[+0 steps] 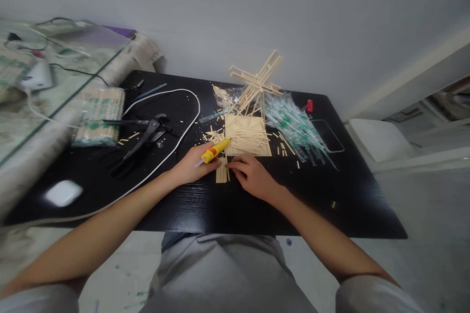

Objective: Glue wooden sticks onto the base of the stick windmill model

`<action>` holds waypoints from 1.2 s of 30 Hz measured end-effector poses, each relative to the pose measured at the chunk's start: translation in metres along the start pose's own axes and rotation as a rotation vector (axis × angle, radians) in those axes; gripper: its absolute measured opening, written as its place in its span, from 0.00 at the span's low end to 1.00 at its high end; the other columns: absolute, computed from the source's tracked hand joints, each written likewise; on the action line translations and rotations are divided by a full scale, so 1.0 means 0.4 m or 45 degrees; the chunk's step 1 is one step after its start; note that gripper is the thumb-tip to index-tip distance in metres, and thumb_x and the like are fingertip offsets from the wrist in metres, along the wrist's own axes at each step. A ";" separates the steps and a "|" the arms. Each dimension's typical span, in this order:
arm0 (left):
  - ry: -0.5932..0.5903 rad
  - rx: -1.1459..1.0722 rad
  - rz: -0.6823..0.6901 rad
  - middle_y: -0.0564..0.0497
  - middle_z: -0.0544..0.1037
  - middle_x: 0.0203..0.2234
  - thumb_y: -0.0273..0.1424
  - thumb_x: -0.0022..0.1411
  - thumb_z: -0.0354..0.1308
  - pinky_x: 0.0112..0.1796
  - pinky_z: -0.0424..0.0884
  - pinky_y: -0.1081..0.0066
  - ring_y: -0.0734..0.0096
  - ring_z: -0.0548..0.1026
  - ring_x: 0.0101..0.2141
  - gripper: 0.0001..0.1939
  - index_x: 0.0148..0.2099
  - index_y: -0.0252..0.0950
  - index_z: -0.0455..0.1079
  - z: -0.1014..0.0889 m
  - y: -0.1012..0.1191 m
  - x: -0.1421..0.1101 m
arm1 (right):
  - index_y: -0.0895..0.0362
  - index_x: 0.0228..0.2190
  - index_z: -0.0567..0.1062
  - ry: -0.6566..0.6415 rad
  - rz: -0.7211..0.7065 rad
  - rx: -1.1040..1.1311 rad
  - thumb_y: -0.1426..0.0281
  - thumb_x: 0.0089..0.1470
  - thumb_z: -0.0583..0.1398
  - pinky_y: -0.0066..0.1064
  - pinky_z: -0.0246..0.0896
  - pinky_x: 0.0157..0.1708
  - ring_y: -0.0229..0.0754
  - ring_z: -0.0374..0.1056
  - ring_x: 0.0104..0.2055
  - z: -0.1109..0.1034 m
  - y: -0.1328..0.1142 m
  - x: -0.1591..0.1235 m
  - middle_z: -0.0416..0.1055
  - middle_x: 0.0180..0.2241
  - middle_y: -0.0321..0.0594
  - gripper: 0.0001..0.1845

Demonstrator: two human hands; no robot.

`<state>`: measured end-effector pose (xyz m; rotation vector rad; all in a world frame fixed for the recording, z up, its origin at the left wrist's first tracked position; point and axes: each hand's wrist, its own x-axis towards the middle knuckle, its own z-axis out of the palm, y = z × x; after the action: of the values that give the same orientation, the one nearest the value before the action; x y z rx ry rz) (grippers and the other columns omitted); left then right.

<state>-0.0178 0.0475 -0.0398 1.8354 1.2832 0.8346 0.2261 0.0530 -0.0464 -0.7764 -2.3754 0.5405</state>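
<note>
My left hand point(193, 165) is closed around a yellow hot glue gun point(216, 150), its glue stick poking out the back and its nozzle toward the wooden pieces. Just right of that hand, a small row of wooden sticks point(222, 174) lies side by side on the black table. With fingers pinched, my right hand point(253, 176) holds a thin wooden stick point(228, 172) at the row's right edge. Beyond both hands sits a square wooden base point(230, 129) with loose sticks point(249, 141) on it. A windmill-like stick frame point(259, 82) rises behind the base.
Black pliers-like cutters point(149, 132) and a bagged stick bundle point(99, 115) lie left. A white cable point(172, 151) loops across the table point(191, 210). Bagged sticks point(293, 122) and a red object point(310, 105) are right. A white case point(63, 193) sits front left.
</note>
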 end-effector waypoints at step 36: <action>0.121 -0.046 -0.041 0.51 0.80 0.34 0.35 0.57 0.64 0.40 0.74 0.65 0.64 0.79 0.36 0.09 0.40 0.38 0.71 -0.028 0.011 0.006 | 0.56 0.47 0.79 -0.147 -0.069 -0.063 0.64 0.58 0.71 0.50 0.68 0.54 0.54 0.71 0.50 -0.023 -0.026 0.000 0.75 0.46 0.49 0.17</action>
<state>-0.0243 0.0511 -0.0301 1.7605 1.3446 0.9312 0.2277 0.0469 -0.0341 -0.7171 -2.5175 0.5184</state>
